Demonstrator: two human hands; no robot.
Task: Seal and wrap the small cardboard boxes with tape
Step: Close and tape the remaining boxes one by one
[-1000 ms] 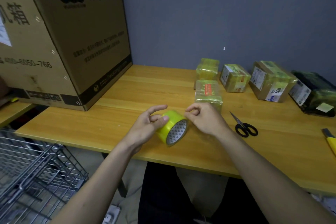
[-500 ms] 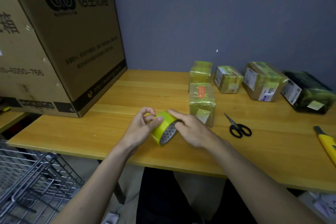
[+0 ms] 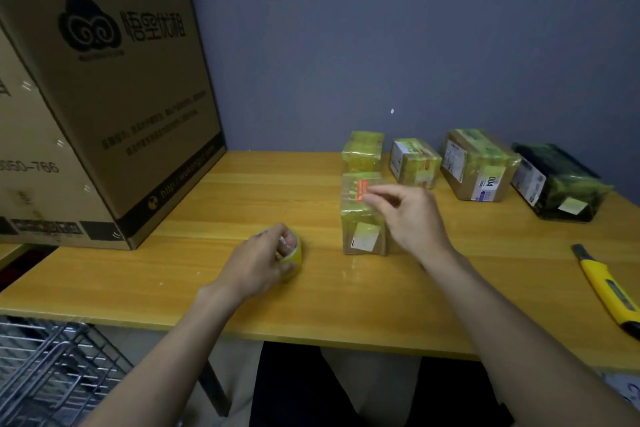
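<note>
While the left hand (image 3: 258, 262) curls its fingers round the tape roll (image 3: 293, 255), the right hand (image 3: 410, 217) sits half-curled against the near wrapped box (image 3: 362, 218), grip unclear

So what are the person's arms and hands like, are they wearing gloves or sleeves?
No gloves: the left hand and right hand are both bare. No sleeves show either; both forearms are uncovered up to the frame's edge. I can see no watch, ring or bracelet.
</note>
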